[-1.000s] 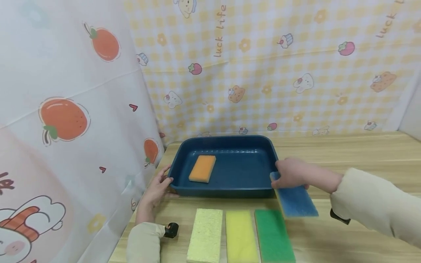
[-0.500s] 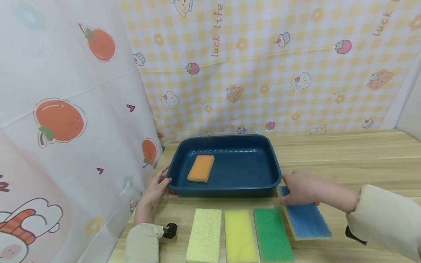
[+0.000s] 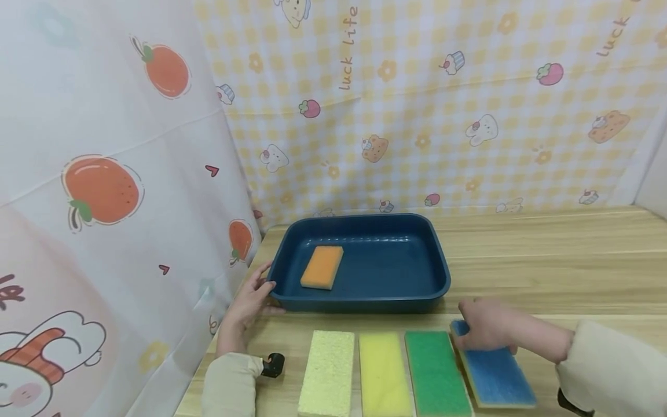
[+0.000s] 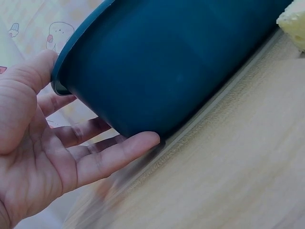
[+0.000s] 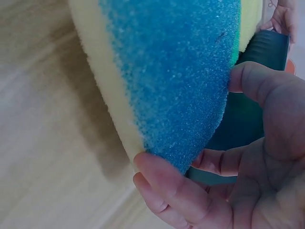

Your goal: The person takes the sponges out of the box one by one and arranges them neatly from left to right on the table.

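Note:
My right hand (image 3: 488,324) pinches a blue-topped sponge (image 3: 500,376) between thumb and fingers, beside a green sponge (image 3: 436,373). In the right wrist view the blue sponge (image 5: 171,71) shows a pale foam side, with the thumb on one edge and fingers on the other. A shadow lies beside it on the table. My left hand (image 3: 251,298) holds the left end of a dark blue rectangular baking pan (image 3: 359,304). The left wrist view shows its thumb at the rim and its fingers against the outer wall of the pan (image 4: 143,71).
An orange sponge (image 3: 322,266) lies inside the pan, toward its left. In front of the pan, a pale yellow sponge (image 3: 327,373) and a brighter yellow sponge (image 3: 384,373) lie left of the green one. Patterned cloth (image 3: 396,116) hangs behind the wooden table (image 3: 563,255).
My right hand has carried the blue sponge away from the pan's right corner, toward the front and right, to beside the green sponge. The left hand stays at the pan.

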Demonstrator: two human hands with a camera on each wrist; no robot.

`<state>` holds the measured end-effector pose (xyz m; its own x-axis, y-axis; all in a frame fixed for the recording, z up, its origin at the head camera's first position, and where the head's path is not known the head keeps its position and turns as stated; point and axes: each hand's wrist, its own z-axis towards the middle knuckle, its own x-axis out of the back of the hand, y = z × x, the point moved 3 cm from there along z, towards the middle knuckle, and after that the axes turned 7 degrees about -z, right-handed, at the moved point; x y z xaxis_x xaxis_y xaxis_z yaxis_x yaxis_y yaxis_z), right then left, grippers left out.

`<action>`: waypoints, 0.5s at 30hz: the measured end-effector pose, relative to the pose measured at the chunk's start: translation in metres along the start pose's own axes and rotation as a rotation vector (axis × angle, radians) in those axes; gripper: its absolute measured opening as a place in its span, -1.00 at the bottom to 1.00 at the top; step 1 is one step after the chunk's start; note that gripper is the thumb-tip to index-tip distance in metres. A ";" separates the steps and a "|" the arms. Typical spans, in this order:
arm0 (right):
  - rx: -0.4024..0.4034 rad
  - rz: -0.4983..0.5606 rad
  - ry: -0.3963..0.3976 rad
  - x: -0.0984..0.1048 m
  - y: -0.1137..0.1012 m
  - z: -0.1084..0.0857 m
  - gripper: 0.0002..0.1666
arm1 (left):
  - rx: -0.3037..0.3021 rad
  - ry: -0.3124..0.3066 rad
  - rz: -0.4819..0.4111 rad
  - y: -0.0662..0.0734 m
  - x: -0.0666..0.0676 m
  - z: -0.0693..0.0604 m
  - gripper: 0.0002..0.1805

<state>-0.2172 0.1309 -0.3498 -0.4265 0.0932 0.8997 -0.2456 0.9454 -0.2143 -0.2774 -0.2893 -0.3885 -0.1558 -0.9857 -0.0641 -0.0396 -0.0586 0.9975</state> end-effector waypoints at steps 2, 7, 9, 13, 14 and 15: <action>-0.012 0.012 -0.011 -0.005 0.003 0.003 -0.21 | 0.003 0.008 -0.002 -0.001 0.001 0.001 -0.39; -0.018 0.029 -0.009 -0.014 0.006 0.007 -0.21 | 0.003 0.018 0.000 -0.001 0.000 0.001 -0.40; -0.010 0.031 0.005 -0.016 0.006 0.007 -0.19 | -0.002 0.011 0.002 0.000 0.000 0.000 -0.39; -0.001 0.022 0.038 -0.018 0.005 0.005 -0.15 | -0.002 0.008 -0.007 0.001 0.000 0.000 -0.39; 0.007 0.013 0.049 -0.019 0.004 0.005 -0.15 | 0.000 0.008 -0.010 0.001 0.000 0.000 -0.39; 0.012 0.006 0.058 -0.019 0.004 0.004 -0.15 | 0.000 0.007 -0.011 0.001 0.000 0.001 -0.39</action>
<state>-0.2135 0.1312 -0.3689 -0.3772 0.1169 0.9187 -0.2534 0.9411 -0.2238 -0.2781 -0.2897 -0.3872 -0.1483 -0.9861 -0.0746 -0.0412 -0.0692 0.9968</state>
